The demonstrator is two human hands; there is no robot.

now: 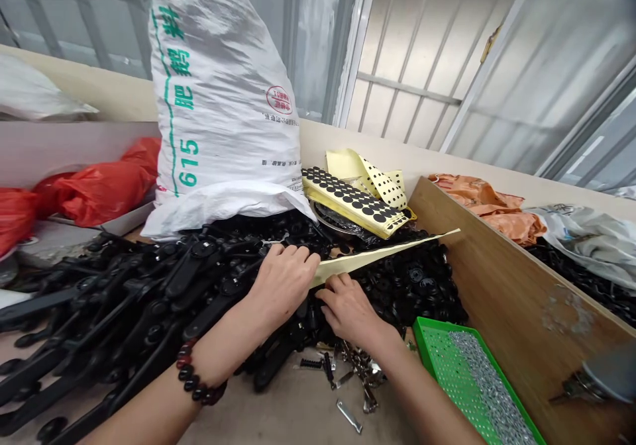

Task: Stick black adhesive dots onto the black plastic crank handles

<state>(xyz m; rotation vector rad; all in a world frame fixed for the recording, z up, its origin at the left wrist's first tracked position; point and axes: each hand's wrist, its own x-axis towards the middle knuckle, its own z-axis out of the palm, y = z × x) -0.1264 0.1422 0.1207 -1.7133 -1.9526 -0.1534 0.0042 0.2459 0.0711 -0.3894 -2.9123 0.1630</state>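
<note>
My left hand (282, 279) is closed on the near end of a long pale yellow backing sheet (387, 253) that stretches right, seen nearly edge-on. A dark bead bracelet (195, 377) circles that wrist. Just below the sheet my right hand (348, 309) rests with its fingers curled on the pile of black plastic parts (149, 293); what they pinch is hidden. Both hands lie over the heap's middle.
A big white woven sack (218, 100) stands behind the heap. Yellow sheets of black round pads (355, 200) lie at the back. A green tray of small silver screws (472, 379) sits front right beside a wooden divider (507, 293). Metal clips (360, 372) lie loose. Red bags (94, 187) sit left.
</note>
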